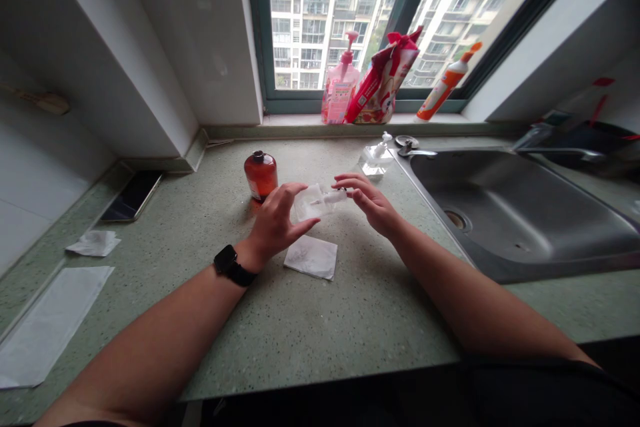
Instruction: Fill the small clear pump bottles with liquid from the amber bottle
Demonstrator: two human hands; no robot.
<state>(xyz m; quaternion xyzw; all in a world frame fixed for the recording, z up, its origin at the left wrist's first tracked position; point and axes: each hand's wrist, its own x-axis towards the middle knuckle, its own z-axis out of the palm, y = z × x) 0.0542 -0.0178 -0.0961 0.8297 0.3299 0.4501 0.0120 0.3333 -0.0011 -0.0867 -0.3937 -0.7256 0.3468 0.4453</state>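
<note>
A small clear plastic bottle (307, 204) lies tilted on its side in the air, its neck pointing right. My left hand (273, 220) grips its body between thumb and fingers. At the neck end, my right hand (373, 203) has its fingertips closed together; a small dark bit shows there, but what they pinch is unclear. Below the bottle a folded white tissue (313, 257) lies on the counter. Just behind my left hand stands an amber bottle (261, 175) with an uncapped dark neck. A clear pump bottle (376, 159) stands beyond my right hand.
A steel sink (530, 213) with a faucet is at the right. On the windowsill stand a pink pump bottle (340, 90), a red bag (385, 83) and an orange-white bottle (445, 88). At left lie a phone (133, 196), a crumpled tissue (94, 243) and white paper (55, 320).
</note>
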